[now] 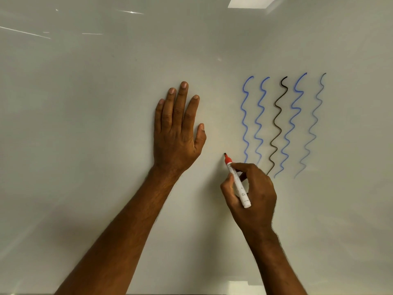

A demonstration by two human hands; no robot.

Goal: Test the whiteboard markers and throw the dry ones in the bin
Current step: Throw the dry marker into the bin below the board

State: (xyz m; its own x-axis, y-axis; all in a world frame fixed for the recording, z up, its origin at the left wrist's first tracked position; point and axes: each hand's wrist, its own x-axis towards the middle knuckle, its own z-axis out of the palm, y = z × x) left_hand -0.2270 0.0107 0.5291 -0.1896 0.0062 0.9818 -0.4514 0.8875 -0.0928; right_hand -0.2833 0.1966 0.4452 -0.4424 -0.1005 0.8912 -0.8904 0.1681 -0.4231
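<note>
right hand (253, 194) grips marker (237, 181); long axis slanted, red tip up-left against whiteboard (106, 103), beside wavy lines (278, 124); left hand (177, 133) flat on board, fingers straight

Two bare forearms enter from the bottom edge, with no sleeve, watch, bracelet or glove on either; fine dark hair runs along both forearms and thins toward the wrists; the left hand (177, 133) shows its back, with raised tendons, creased knuckles and short, pale, unpainted nails on all five fingers (183, 96); no ring is visible; the right hand (254, 195) shows its back and thumb side, with creased knuckles and faint veins; its nails are hidden.
</note>
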